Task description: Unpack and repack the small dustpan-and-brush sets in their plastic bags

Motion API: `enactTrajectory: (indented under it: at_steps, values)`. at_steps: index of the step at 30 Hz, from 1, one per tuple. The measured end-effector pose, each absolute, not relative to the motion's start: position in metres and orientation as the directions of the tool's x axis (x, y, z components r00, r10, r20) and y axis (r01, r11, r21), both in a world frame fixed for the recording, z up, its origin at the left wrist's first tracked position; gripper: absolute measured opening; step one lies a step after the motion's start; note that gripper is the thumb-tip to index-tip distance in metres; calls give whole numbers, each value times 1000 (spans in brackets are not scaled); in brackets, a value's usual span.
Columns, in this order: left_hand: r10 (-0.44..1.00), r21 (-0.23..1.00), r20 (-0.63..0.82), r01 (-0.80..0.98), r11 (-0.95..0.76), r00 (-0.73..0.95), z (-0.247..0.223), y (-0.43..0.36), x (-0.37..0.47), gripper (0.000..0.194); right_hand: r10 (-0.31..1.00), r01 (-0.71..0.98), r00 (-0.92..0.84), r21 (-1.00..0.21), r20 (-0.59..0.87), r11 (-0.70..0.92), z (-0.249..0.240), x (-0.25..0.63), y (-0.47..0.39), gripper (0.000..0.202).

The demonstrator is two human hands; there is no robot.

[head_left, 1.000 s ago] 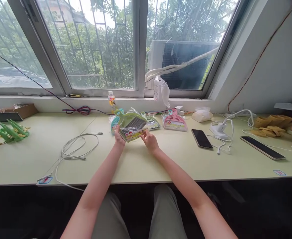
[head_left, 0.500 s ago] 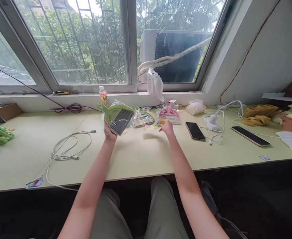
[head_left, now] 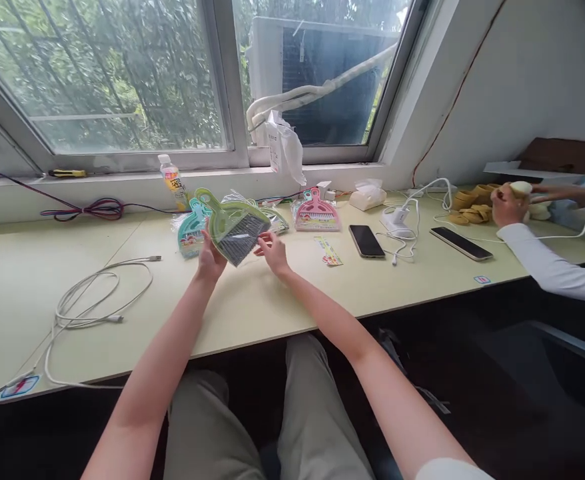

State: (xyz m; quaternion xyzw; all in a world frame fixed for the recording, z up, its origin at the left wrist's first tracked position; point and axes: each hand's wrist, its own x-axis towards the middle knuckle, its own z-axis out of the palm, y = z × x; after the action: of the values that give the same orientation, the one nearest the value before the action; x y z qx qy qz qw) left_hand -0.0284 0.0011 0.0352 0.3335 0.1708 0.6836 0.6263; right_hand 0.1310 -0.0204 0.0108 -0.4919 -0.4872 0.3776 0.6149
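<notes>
My left hand (head_left: 211,259) grips a green dustpan with a dark-bristled brush (head_left: 242,237), wrapped in clear plastic and tilted above the table. At its lower right edge, the curled fingers of my right hand (head_left: 273,253) pinch the bristle side of the wrapped set. Behind it stand a teal wrapped dustpan set (head_left: 190,233) and another green one (head_left: 277,220), mostly hidden. A pink dustpan set (head_left: 317,212) lies farther right. On the table to the right of my right hand is a small printed card (head_left: 328,251), yellow and white.
Looped white cable (head_left: 87,293) covers the left of the table (head_left: 252,313). A drink bottle (head_left: 172,181) stands near the sill. To the right are a phone (head_left: 366,241), a charger (head_left: 396,220), a second phone (head_left: 461,243) and another person's hand (head_left: 510,205) holding something pale.
My right hand has let go of the printed card, which now lies on the table, and moved left onto the green dustpan set. The view has turned right, showing more of the other person.
</notes>
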Motion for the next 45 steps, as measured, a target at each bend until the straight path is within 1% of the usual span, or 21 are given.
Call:
enactTrajectory:
  at_steps: [3, 5, 7, 10, 12, 15, 19, 21, 23, 25, 27, 29, 32, 34, 36, 37, 39, 41, 43, 44, 45]
  values:
    - [974, 659, 227, -740, -135, 24, 33, 2, -23, 54, 947, -231, 319, -966, 38, 116, 1, 135, -14, 32]
    - [979, 669, 200, -736, -100, 48, 32, 4, -23, 58, 955, -382, 291, -922, -52, 66, 3, 144, -11, 37]
    - [979, 692, 178, -721, -49, 104, 32, 6, -26, 60, 970, -463, 222, -886, -96, 18, 6, 151, -9, 34]
    - [967, 736, 165, -677, 9, 192, 29, 8, -29, 56, 977, -440, 192, -898, -96, -2, 9, 157, -8, 29]
    - [971, 751, 158, -660, -2, 177, 26, 10, -30, 51, 974, -400, 212, -916, -83, 9, 10, 157, -9, 31]
    - [993, 744, 114, -666, -58, 40, 22, 18, -36, 51, 977, -334, 211, -942, -35, 38, 13, 156, -11, 35]
    - [980, 706, 46, -688, -168, -192, 24, 36, -70, 63, 993, -196, 117, -980, -10, 14, 21, 162, -14, 36]
    - [948, 675, 42, -690, -260, -315, 27, 41, -95, 71, 995, -180, 103, -984, -14, 4, 24, 167, -16, 37]
    - [914, 653, 43, -681, -332, -405, 30, 42, -116, 77, 992, -223, 126, -975, -9, 19, 26, 172, -16, 40]
    - [903, 640, 51, -680, -358, -427, 33, 38, -128, 79, 987, -297, 160, -954, -1, 47, 27, 176, -17, 40]
    - [923, 619, 78, -708, -341, -376, 36, 33, -129, 81, 982, -380, 191, -922, 6, 80, 27, 179, -18, 38]
    - [955, 590, 98, -756, -284, -281, 40, 27, -121, 82, 974, -447, 228, -888, 0, 104, 28, 181, -19, 35]
    - [978, 571, 125, -794, -207, -165, 45, 23, -112, 76, 959, -483, 282, -868, -31, 114, 27, 184, -19, 33]
    - [964, 583, 154, -768, -265, -216, 47, 24, -116, 69, 951, -471, 305, -875, -46, 108, 25, 187, -19, 34]
    - [911, 598, 153, -698, -394, -384, 48, 26, -127, 67, 947, -466, 315, -879, -59, 100, 23, 189, -18, 33]
    - [868, 603, 124, -658, -451, -481, 47, 27, -133, 68, 946, -472, 317, -876, -62, 101, 23, 189, -18, 32]
    - [770, 614, -5, -609, -501, -638, 46, 29, -139, 67, 944, -490, 322, -865, -68, 104, 21, 189, -18, 29]
    - [697, 628, -166, -620, -471, -697, 44, 29, -133, 64, 940, -498, 332, -861, -78, 104, 21, 188, -18, 28]
    - [710, 631, -247, -666, -398, -659, 43, 25, -115, 65, 936, -498, 342, -861, -83, 106, 19, 187, -18, 28]
    - [749, 625, -237, -687, -370, -619, 43, 22, -103, 67, 935, -498, 345, -861, -83, 107, 19, 186, -18, 28]
    - [835, 608, -183, -727, -318, -518, 44, 18, -90, 68, 934, -496, 347, -862, -82, 109, 18, 186, -17, 29]
